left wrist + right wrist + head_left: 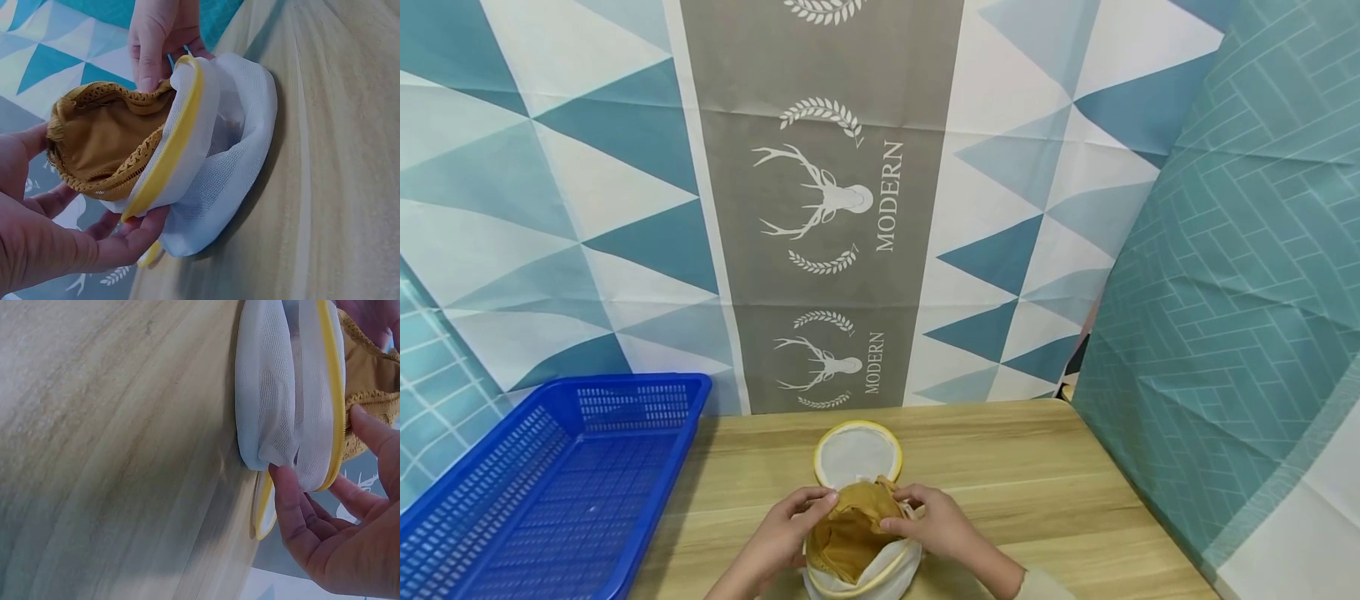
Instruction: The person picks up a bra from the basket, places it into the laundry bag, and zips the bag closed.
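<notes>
A white mesh laundry bag (904, 575) with a yellow zipper rim (164, 169) stands on the table, its round lid (859, 454) folded back behind it. Out of its mouth bulges a mustard lace-trimmed undergarment (103, 137). My left hand (781, 532) pinches the garment's left edge in the head view; its lower fingers touch the yellow rim in the left wrist view. On the other side, my right hand (942, 521) grips the bag at its rim, the thumb pressing on the lace (375, 403) and the other fingers outside the mesh. The garment's lower part is hidden inside the bag.
A blue perforated plastic basket (681, 454) sits at the left of the wooden table (1000, 442). Behind the table hangs a patterned cloth (820, 275) with deer heads and triangles. A teal cloth (1247, 275) borders the right side.
</notes>
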Motion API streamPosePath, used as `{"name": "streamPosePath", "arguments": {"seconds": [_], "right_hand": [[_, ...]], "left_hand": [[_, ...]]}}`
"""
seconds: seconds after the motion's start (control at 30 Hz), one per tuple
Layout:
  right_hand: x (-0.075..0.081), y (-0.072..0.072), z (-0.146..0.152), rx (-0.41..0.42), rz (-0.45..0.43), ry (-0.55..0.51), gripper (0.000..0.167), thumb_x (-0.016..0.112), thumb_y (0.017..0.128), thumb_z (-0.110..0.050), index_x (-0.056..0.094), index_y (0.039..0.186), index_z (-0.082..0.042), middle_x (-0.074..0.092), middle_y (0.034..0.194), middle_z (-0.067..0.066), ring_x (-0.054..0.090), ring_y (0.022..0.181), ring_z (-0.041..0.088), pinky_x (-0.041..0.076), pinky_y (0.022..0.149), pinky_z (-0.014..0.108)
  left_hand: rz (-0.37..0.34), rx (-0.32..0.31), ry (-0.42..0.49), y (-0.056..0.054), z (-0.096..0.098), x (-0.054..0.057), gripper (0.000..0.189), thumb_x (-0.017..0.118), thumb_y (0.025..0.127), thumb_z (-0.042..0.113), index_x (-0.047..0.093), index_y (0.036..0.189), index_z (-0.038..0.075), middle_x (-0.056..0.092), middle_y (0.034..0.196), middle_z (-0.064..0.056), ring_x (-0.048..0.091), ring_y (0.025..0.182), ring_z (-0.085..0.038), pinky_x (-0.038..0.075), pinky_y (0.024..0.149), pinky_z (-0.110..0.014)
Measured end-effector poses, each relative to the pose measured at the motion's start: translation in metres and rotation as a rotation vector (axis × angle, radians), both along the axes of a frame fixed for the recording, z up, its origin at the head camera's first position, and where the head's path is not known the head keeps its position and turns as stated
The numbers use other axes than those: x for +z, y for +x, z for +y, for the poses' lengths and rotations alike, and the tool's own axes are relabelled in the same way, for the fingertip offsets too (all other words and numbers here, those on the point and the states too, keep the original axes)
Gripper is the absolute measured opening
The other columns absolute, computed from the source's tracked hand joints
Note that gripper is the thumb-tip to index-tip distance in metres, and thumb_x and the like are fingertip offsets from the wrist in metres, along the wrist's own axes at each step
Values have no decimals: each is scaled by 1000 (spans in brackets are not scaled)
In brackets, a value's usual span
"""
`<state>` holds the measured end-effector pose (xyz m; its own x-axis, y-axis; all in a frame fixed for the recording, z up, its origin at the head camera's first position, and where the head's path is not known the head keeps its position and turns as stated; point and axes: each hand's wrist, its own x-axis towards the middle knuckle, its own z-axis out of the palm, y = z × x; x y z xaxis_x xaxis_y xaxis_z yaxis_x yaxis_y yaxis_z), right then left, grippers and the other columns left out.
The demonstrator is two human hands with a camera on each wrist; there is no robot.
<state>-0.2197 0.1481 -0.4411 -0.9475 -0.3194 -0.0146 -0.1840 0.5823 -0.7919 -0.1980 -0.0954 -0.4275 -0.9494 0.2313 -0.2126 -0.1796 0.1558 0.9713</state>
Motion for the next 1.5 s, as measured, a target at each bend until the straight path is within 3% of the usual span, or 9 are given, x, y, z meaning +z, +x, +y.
{"name": "streamPosePath", "arguments": {"seconds": [0.23,0.43,0.5,0.67,0.8,1.0,1.07,1.27,1.5], "right_hand": [[1,2,0,27,21,7,49,72,79,-42,64,113,-8,63,113,12,58,98,29,50,71,39],[5,2,4,89,-56,-18,48,64,86,-39,58,122,-6,58,117,14,57,84,17,48,63,30],[6,1,3,92,-107,-44,48,58,88,-37,56,124,-6,57,118,13,54,70,13,46,56,28],[9,-1,0,51,-179,-89,51,46,94,-46,56,123,-6,57,115,12,48,59,14,44,50,31],[10,0,-5,12,-131,-37,57,51,89,-56,59,115,-7,59,110,13,55,68,18,48,55,34],[11,0,-10,-12,3,63,56,63,82,-55,63,108,-5,62,111,18,59,101,34,50,79,47],[11,-1,-11,-12,14,73,56,64,81,-54,62,108,-4,63,110,17,59,101,34,50,80,48],[7,-4,-12,-10,33,83,53,67,80,-51,62,104,-5,64,107,15,59,98,30,50,77,45],[2,-2,-13,-25,67,96,44,73,77,-45,61,97,-8,63,97,6,56,86,17,47,67,33]], "left_hand": [[105,9,-117,1,4,-1,50,65,87,38,55,123,4,43,129,-31,56,103,-32,54,66,-41],[211,64,-257,-1,6,-2,40,74,79,28,62,111,7,58,119,-15,51,108,-30,46,78,-35],[231,77,-283,-2,7,-2,39,76,78,26,62,109,8,60,116,-11,51,107,-28,44,78,-34],[254,78,-298,-3,7,-2,39,77,75,24,62,107,7,60,113,-12,53,99,-25,44,72,-31],[239,51,-273,-3,7,-2,41,78,75,23,60,107,6,56,115,-19,55,87,-23,46,65,-30],[207,34,-278,-3,7,-1,40,77,73,17,59,108,6,49,118,-24,54,81,-22,49,61,-32],[210,30,-295,-3,7,0,40,76,74,18,59,108,7,49,117,-23,53,83,-23,48,62,-32],[322,37,-362,-3,10,2,35,74,78,31,61,100,7,61,110,-12,55,103,-28,48,78,-40],[326,47,-400,-3,13,-3,30,77,75,27,58,94,11,54,114,-19,50,113,-40,43,89,-57]]}}
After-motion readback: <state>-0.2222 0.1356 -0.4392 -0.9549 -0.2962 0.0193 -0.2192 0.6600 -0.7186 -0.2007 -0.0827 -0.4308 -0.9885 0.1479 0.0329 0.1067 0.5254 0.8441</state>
